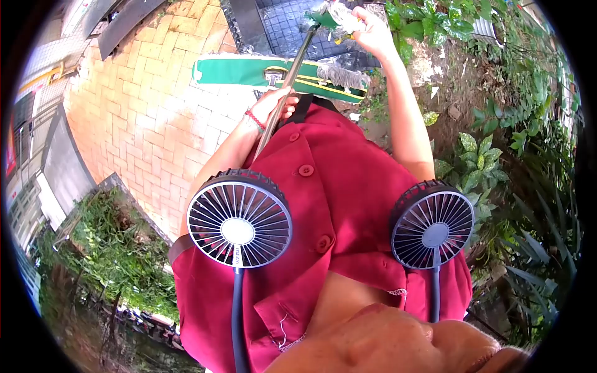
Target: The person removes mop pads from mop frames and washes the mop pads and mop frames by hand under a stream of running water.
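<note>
My left hand (273, 105), with a red cord bracelet at the wrist, is closed around a metal pole (292, 73). The pole slants from my chest up to a green mop head (322, 17) with whitish fringe near the top. At that fringe, my right hand (373, 34) has its fingers closed on the pale strands. A long green dust mop pad (230, 71) with yellow trim, a metal fitting and grey fringe lies across the view, behind the pole. How the pad and pole are joined cannot be made out.
Two round neck fans (239, 230) (435, 233) hang over my dark red shirt (348, 168). Orange brick paving (137, 112) spreads on the left. Dark blue tiles (280, 31) lie ahead. Leafy plants (482, 158) and soil are on the right, with a planted bed (118, 248) at lower left.
</note>
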Motion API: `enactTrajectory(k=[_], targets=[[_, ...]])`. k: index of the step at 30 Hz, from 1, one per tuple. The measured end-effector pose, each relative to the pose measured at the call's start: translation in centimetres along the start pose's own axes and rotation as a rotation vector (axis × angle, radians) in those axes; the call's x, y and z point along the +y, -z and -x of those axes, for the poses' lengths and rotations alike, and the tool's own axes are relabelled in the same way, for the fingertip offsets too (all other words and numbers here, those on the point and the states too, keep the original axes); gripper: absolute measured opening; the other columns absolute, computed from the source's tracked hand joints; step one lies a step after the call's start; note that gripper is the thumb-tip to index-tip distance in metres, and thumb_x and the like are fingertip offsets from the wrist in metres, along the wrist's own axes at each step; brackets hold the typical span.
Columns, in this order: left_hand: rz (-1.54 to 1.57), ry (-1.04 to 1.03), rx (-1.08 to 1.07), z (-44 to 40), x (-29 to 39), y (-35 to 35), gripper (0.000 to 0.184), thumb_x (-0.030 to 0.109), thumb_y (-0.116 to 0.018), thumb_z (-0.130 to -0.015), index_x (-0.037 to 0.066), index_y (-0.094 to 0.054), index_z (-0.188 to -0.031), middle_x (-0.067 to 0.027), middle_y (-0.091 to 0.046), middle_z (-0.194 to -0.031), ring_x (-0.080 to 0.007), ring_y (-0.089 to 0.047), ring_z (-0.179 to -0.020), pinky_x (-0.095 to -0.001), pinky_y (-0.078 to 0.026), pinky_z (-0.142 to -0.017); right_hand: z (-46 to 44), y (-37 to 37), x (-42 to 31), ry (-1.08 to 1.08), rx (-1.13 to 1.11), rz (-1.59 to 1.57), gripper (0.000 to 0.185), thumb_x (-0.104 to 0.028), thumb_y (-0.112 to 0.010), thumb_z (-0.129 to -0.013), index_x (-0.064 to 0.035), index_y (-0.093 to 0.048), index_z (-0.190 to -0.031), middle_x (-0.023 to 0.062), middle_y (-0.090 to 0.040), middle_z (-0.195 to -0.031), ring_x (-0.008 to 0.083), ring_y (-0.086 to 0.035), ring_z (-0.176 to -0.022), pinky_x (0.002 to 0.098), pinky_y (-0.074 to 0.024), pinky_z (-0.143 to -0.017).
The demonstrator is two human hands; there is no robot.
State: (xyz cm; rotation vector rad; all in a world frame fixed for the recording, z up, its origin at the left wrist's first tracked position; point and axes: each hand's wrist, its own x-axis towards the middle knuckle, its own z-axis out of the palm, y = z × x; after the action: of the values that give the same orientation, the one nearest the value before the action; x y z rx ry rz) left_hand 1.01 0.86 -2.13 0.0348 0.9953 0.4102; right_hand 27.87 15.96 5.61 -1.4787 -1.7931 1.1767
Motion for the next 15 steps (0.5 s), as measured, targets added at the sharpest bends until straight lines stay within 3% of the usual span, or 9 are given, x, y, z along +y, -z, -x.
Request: enactTrajectory(k=[2, 3, 5, 6, 14, 15], targets=[[-0.035, 0.032, 0.001, 1.5, -0.5, 0.0, 0.031, 0.03, -0.052, -0.089, 0.008, -0.049, -0.111, -0.0059, -0.061, -0.079, -0.0112, -0.054, -0.059, -0.0235, -0.048, -0.05, 1.6, -1.0, 0.5, -0.095, 0.05, 0.064, 0.021, 0.003, -0.047, -0.066, -0.0076, -0.05, -0.084, -0.0039, -0.047, -0.069, 0.0039, -0.042, -0.064, 0.0185, -0.0344, -0.056], [-0.111, 0.0, 0.035, 1.7, -1.3, 0.2, 0.037, 0.033, -0.048, -0.091, 0.007, -0.048, -0.116, -0.0039, -0.06, -0.078, -0.0076, -0.047, -0.06, -0.0174, -0.037, -0.05, 2.0, -1.5, 1.6, -0.099, 0.068, 0.08, 0.025, 0.001, -0.049, -0.065, -0.0091, -0.052, -0.088, 0.0011, -0.051, -0.07, 0.0093, -0.048, -0.066, 0.0218, -0.0381, -0.059], [-0.126, 0.005, 0.026, 2.9, -1.4, 0.1, 0.039, 0.035, -0.047, -0.091, 0.007, -0.048, -0.118, -0.0039, -0.06, -0.078, -0.0064, -0.046, -0.059, -0.0169, -0.035, -0.049, 3.3, -2.5, 4.4, -0.111, 0.109, 0.113, 0.033, -0.002, -0.054, -0.064, -0.0122, -0.055, -0.096, 0.0112, -0.06, -0.073, 0.0201, -0.06, -0.07, 0.0285, -0.0455, -0.066], [-0.135, 0.009, 0.018, 3.1, -1.4, 0.0, 0.039, 0.035, -0.047, -0.091, 0.007, -0.047, -0.118, -0.0038, -0.06, -0.078, -0.0058, -0.045, -0.058, -0.0166, -0.035, -0.048, 4.4, -3.0, 4.5, -0.068, 0.139, 0.069, 0.034, -0.002, -0.054, -0.064, -0.0126, -0.055, -0.096, 0.0121, -0.062, -0.077, 0.0221, -0.062, -0.074, 0.0295, -0.0463, -0.068], [-0.026, 0.106, -0.121, 1.2, -2.7, 3.1, 0.025, 0.026, -0.055, -0.088, 0.007, -0.05, -0.104, -0.0057, -0.057, -0.077, -0.0095, -0.044, -0.052, -0.0217, -0.035, -0.042, 13.4, -8.9, 6.1, -0.119, 0.256, -0.028, 0.03, 0.005, -0.054, -0.06, -0.0065, -0.053, -0.088, 0.0096, -0.058, -0.084, 0.0215, -0.059, -0.081, 0.0282, -0.0451, -0.073], [-0.044, 0.103, -0.115, 1.3, -2.8, 3.1, 0.024, 0.024, -0.055, -0.088, 0.007, -0.05, -0.102, -0.0053, -0.057, -0.076, -0.0093, -0.043, -0.051, -0.0216, -0.035, -0.042, 14.4, -9.9, 6.5, -0.109, 0.282, -0.028, 0.03, 0.006, -0.051, -0.061, -0.0059, -0.051, -0.087, 0.0058, -0.055, -0.08, 0.0139, -0.053, -0.079, 0.0241, -0.0425, -0.071]])
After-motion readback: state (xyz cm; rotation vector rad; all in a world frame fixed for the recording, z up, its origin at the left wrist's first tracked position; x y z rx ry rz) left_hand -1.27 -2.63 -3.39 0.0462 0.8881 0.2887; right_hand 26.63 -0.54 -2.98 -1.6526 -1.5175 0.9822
